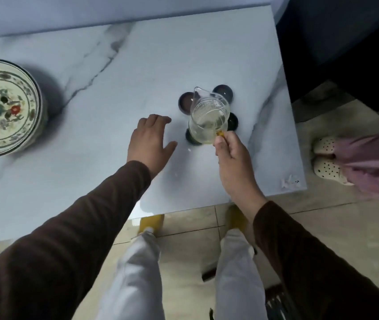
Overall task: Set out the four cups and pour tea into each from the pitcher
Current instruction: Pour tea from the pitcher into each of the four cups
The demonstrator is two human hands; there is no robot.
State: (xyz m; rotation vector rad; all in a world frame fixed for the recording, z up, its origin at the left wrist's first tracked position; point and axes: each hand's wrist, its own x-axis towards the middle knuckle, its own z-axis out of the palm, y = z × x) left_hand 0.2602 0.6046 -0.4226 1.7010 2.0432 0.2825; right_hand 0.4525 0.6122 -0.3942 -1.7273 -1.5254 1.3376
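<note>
A clear glass pitcher [208, 116] with pale yellow tea hangs above a cluster of small dark cups, its spout pointing toward the far left cup [184, 102]. My right hand [232, 158] grips the pitcher's handle from the near side. Another dark cup [223, 91] stands at the far right, a third [233, 121] at the near right, and a fourth [191, 137] peeks out under the pitcher's base. My left hand [150, 139] rests flat on the white marble table [114, 112], just left of the cups, with its fingers spread.
A large round ceramic dish [1, 107] with a flower pattern stands at the table's left. The table's right edge and near corner are close to the cups. Another person's feet in white clogs [327, 158] stand on the tiled floor to the right.
</note>
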